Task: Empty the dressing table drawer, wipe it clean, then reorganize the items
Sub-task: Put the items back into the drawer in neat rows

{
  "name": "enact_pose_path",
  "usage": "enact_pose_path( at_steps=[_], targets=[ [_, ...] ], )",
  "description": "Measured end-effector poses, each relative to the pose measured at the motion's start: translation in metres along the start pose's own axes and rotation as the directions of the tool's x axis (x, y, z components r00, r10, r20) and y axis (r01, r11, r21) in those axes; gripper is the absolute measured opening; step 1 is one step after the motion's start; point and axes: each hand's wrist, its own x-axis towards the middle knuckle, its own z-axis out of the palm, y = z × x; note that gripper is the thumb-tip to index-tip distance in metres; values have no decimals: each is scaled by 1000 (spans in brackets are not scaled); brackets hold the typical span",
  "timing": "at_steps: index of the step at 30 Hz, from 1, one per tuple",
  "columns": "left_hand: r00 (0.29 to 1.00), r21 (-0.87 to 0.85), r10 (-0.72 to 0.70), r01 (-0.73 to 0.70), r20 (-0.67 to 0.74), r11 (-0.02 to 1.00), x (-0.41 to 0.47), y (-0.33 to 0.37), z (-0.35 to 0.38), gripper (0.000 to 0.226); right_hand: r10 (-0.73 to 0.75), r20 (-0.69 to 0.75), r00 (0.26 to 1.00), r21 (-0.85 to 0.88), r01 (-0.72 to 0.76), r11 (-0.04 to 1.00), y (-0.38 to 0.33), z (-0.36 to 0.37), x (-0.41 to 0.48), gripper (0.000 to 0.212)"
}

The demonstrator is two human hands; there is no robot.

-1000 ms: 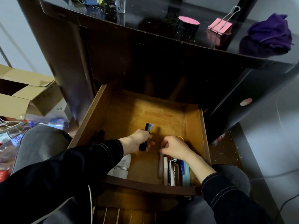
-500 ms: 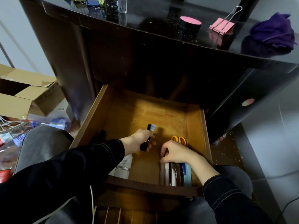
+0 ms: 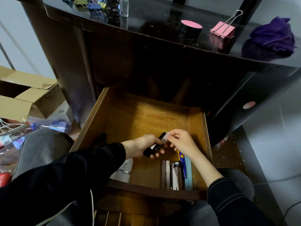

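Over the open drawer (image 3: 195, 126), the right hand (image 3: 180, 141) has left the pens and now pinches the black tube (image 3: 154, 145) gripped in the left hand's (image 3: 143, 145) closed fingers, so reorganizing pauses.

Person wears a black long-sleeved denim-like top with pale contrast stitching (image 3: 105, 158) running in double rows along cuffs and seams. Left sleeve (image 3: 65, 173) reaches the wrist; right sleeve (image 3: 228, 198) is pushed back, forearm bare. Both bare hands, left hand (image 3: 143, 144) and right hand (image 3: 182, 141), show no rings or watch. Grey trousers (image 3: 44, 147) cover both knees. A thin white cord (image 3: 92, 207) hangs near the lap.
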Motion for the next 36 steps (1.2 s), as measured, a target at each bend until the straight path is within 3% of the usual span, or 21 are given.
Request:
enact_pose_path(
  at_steps=[9,17,21,23,26,30,33,36],
  targets=[
    [998,-21,42,-43,-54,999,0,3,-2,29,42,-32,999,208,-35,978,-4,-6,-2,10],
    [987,-12,28,-31,-155,999,-2,4,-2,29,74,-223,972,174,-35,984,2,-8,-1,13],
    [940,-85,107,-142,-323,986,3,7,-7,31,106,-42,993,245,-93,965,-7,-7,-2,11],
    [915,-90,135,-182,-381,979,4,7,-13,29,106,63,992,178,-116,977,-10,-3,-3,12],
    [929,62,189,-178,-318,982,0,7,-14,15,45,36,998,50,-47,998,-11,-2,-4,18],
    [978,346,184,-139,-99,928,-3,5,-1,10,-99,24,995,122,96,988,-11,-4,-7,15],
    [987,391,154,-123,-49,912,-4,5,2,9,-182,96,979,83,174,981,-10,-1,-7,8],
    [979,360,170,-118,-115,925,-3,6,-2,9,-160,-24,987,83,161,983,-9,-4,-5,9]
  ],
)
